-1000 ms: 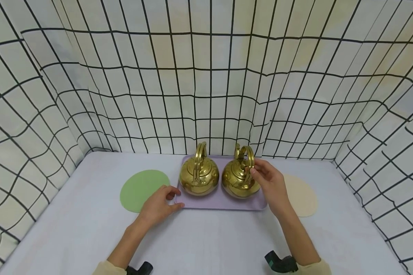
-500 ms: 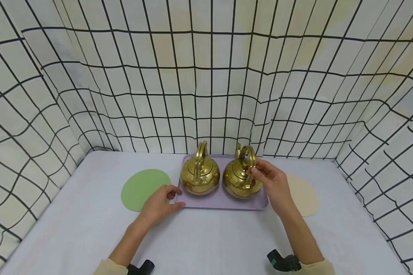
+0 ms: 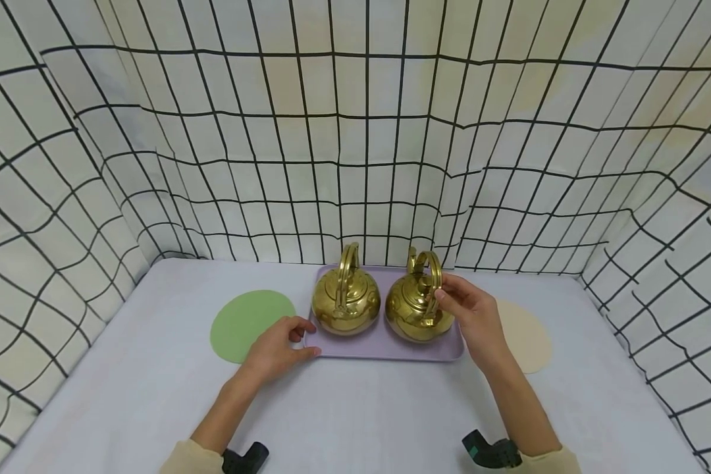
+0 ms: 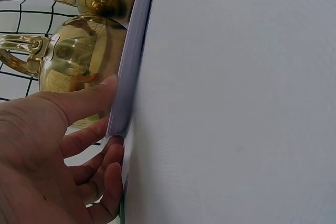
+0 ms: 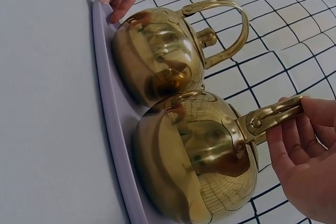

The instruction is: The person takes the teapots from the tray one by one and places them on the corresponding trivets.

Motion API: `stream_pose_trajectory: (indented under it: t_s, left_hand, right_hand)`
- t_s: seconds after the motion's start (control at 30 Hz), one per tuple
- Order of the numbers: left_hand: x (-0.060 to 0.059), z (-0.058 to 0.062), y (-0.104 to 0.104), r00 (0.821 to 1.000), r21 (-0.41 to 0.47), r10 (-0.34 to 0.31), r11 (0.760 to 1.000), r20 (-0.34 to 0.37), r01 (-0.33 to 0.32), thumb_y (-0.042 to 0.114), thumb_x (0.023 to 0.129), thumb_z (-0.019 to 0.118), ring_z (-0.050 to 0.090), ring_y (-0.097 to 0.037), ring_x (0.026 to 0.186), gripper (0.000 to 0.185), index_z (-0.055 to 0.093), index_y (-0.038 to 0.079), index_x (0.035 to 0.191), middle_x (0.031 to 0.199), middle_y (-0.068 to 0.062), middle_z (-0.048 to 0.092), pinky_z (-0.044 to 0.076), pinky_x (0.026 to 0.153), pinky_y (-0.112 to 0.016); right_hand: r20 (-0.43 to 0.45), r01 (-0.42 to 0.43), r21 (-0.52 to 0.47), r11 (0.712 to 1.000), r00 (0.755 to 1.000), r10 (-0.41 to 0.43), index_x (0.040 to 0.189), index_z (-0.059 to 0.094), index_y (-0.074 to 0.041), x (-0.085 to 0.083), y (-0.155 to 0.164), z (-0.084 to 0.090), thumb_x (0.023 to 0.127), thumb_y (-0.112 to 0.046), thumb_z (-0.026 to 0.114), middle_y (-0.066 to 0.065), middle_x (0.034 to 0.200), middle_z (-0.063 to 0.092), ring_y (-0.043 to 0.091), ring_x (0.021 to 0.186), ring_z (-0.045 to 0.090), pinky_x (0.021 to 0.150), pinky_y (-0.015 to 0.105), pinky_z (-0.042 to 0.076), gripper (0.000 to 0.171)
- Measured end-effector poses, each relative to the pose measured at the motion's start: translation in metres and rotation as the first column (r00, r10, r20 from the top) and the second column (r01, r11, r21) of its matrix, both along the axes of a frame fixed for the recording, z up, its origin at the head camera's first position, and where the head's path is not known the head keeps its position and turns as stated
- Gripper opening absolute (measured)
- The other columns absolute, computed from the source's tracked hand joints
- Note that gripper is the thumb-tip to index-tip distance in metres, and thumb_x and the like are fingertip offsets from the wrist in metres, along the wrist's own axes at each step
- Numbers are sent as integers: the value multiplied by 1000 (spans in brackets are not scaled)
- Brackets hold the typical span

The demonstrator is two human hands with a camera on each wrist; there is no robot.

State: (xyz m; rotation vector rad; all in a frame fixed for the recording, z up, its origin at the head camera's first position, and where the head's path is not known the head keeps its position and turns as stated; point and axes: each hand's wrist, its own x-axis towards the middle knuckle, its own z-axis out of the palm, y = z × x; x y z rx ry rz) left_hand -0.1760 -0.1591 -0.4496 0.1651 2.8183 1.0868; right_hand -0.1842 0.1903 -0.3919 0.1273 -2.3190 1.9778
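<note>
right hand [image 3: 471, 316] pinches handle of right brass kettle [image 3: 417, 308] on lilac tray [image 3: 385, 347]; left hand [image 3: 278, 349] grips tray's left corner.

Cream mat [image 3: 524, 334] partly behind the right hand [image 3: 473, 315]; right kettle's [image 3: 417, 308] spout mostly behind its handle.

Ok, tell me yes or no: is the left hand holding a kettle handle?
No, the left hand grips the corner of the lilac tray, beside the left kettle but off its handle.
</note>
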Motion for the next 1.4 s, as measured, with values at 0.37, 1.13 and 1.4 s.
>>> stream_pose_trajectory:
  t_s: [0.37, 1.13, 1.4]
  left_hand:
    - [-1, -1, 0, 1000, -2, 0, 1000, -5, 0, 25, 84, 87, 61, -20, 102, 38, 73, 14, 117, 110, -6, 68, 50, 89, -38]
    - [1, -2, -1, 1000, -10, 6, 1000, 3, -6, 24, 83, 88, 60, -20, 101, 39, 73, 14, 118, 110, -6, 67, 49, 88, -38]
    - [0, -2, 0, 1000, -9, -4, 1000, -5, 4, 25, 84, 88, 61, -20, 103, 39, 72, 14, 118, 112, -6, 67, 50, 90, -40]
  right_hand:
    - [-40, 19, 13, 1000, 999, -19, 137, 63, 0, 8, 5, 12, 101, -19, 69, -19, 107, 72, 1, 106, 66, 94, 15, 55, 41]
    - [-105, 62, -64, 996, 992, -69, 135, 63, 4, 23, 37, 23, 100, -13, 70, -13, 104, 72, 5, 101, 66, 92, 17, 55, 40]
    - [-125, 70, -79, 994, 989, -79, 133, 65, 3, 25, 47, 22, 100, -12, 70, -13, 102, 72, 4, 100, 66, 92, 15, 53, 37]
